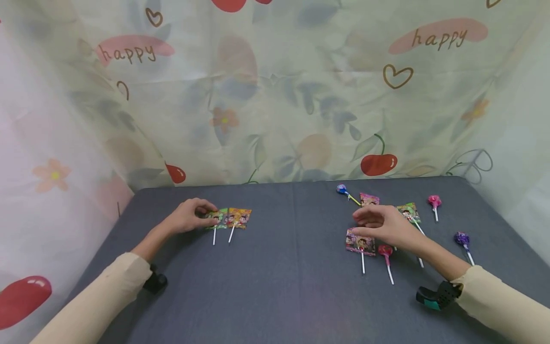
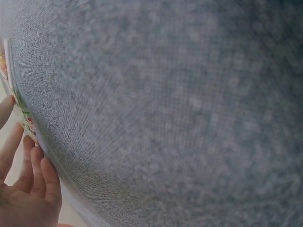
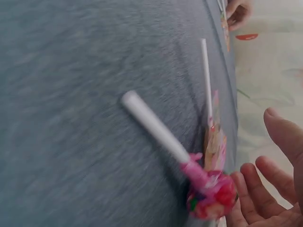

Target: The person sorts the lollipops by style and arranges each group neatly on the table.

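My left hand (image 1: 191,216) touches the left edge of a green flat-wrapped lollipop (image 1: 222,219), its fingers fairly straight in the left wrist view. An orange flat-wrapped lollipop (image 1: 239,218) lies right beside it, both sticks toward me. Above the right-hand group, my right hand (image 1: 384,223) hovers with loosely bent fingers and nothing in them. Under its fingertips lies a purple-pink flat-wrapped lollipop (image 1: 360,243). A round red lollipop (image 1: 385,251) is next to that one; in the right wrist view a round lollipop (image 3: 213,196) appears close up.
Around the right hand lie a blue round lollipop (image 1: 341,188), a pink packet (image 1: 370,199), a green packet (image 1: 409,211), a pink round lollipop (image 1: 434,200) and a purple one (image 1: 461,238). Another stick shows below the forearm. A patterned curtain (image 1: 275,129) borders the grey table (image 1: 258,286).
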The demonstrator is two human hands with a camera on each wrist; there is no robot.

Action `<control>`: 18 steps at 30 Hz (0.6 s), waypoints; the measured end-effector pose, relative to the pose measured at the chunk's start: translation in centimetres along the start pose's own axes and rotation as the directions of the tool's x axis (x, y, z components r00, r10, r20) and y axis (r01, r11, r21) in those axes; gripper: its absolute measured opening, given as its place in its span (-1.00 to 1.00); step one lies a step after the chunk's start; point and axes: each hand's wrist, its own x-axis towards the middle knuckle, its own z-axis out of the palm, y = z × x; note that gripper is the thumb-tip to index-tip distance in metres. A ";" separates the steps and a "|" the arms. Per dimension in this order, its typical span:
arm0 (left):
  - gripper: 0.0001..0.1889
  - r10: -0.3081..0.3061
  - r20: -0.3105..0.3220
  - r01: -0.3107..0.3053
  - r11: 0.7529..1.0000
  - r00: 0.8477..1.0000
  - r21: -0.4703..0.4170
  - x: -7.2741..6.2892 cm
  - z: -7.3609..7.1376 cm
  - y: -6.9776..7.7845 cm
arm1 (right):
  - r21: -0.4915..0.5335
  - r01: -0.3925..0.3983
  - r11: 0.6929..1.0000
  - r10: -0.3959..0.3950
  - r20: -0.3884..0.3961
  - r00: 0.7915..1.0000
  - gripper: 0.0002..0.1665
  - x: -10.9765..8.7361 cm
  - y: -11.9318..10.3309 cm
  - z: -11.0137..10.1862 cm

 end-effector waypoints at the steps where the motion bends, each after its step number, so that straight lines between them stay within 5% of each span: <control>1: -0.59 0.000 0.000 0.000 1.000 1.000 0.000 0.0 0.0 0.0 | -0.005 0.003 1.000 -0.003 0.002 1.000 -0.51 -0.2 0.1 -0.1; 18: -0.58 0.005 0.014 -0.005 1.000 1.000 -0.010 0.1 0.0 -0.3 | -0.162 0.056 0.985 -0.052 0.030 0.998 -0.38 -2.2 0.9 -0.1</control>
